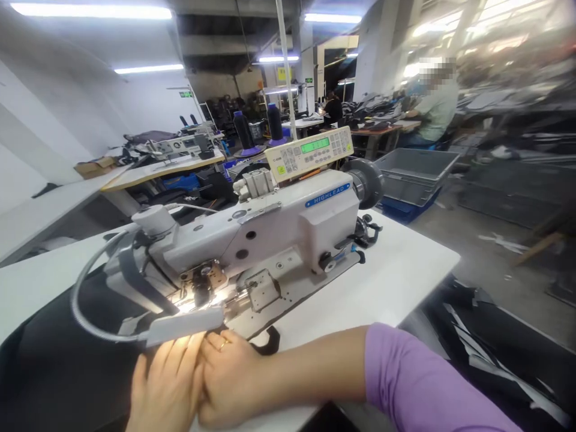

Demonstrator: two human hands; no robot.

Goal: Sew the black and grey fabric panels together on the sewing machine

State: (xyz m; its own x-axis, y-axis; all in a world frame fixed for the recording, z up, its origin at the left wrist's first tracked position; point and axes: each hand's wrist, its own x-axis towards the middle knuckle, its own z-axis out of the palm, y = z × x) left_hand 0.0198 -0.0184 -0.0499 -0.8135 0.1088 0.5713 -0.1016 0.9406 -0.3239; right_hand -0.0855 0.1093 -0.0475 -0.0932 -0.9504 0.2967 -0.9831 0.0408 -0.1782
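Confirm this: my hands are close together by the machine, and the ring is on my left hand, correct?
No, the head view shows the ring on your right hand, not your left hand. They are close together by the machine.

A grey crate (405, 182) sits atop a blue crate (410, 209); a cardboard box (96, 167) lies at left; strip lights (92, 11) glow overhead

head-worn view, looking forward and down, from close above the sewing machine (270, 225)
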